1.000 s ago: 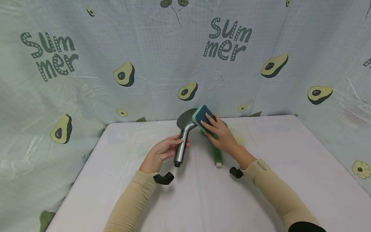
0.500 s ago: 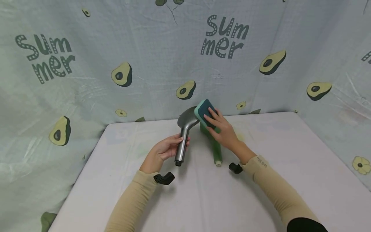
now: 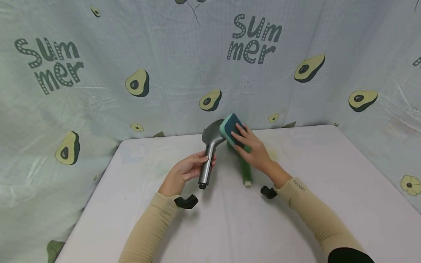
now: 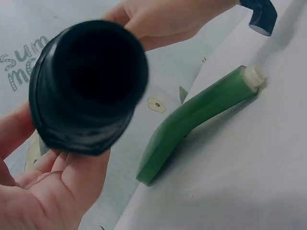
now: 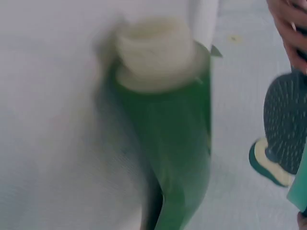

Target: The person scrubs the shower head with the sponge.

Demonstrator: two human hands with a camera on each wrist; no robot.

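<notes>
Head view, middle of the frame: I see the left hand (image 3: 186,168) gripping the silver shower head (image 3: 210,146) by its handle, and the right hand (image 3: 254,148) holding a sponge (image 3: 231,128) at the rim; whether they touch, I can't tell. I judge the silver shower head stiff, fairly light and slick, so best held mid-handle; the sponge should squash easily. Just right of centre, a green shower head (image 3: 246,171) lies on the table (image 3: 230,226).

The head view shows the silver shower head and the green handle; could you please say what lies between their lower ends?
In the head view, only bare, pale tabletop shows between the lower ends of the silver shower head and the green handle.
</notes>
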